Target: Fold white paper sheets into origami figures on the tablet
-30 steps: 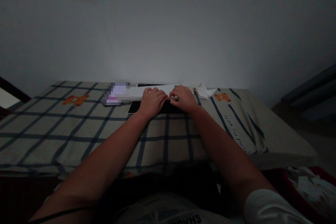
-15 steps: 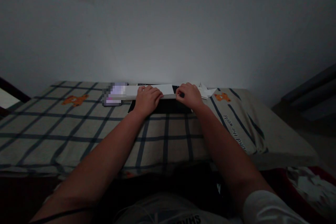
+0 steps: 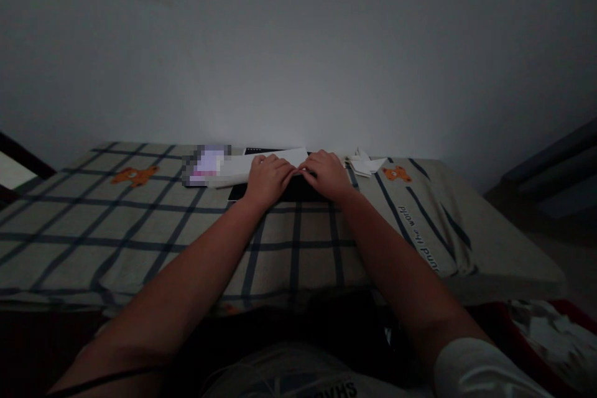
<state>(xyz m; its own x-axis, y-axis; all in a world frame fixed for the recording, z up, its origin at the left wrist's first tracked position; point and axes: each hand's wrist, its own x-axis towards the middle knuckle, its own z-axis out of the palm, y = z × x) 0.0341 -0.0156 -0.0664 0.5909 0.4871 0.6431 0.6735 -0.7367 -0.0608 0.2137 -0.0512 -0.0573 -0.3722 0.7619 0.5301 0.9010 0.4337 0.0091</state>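
A long white folded paper (image 3: 237, 166) lies at the far edge of a bed, partly over a flat black board (image 3: 298, 189). My left hand (image 3: 268, 179) presses down on the paper's right part with fingers curled. My right hand (image 3: 326, 174) rests beside it, fingertips meeting the left hand's over the paper's right end. Both hands lie flat on the paper; neither lifts it.
The bed has a beige sheet (image 3: 140, 224) with dark grid lines and orange bear prints. A small pile of folded white paper pieces (image 3: 366, 163) sits right of my hands. A blurred lit object (image 3: 205, 165) lies at the paper's left end. A plain wall stands behind.
My right hand slid right along the paper, away from the left, and has now come back so the fingertips meet again. The paper's left part sits slightly lower.
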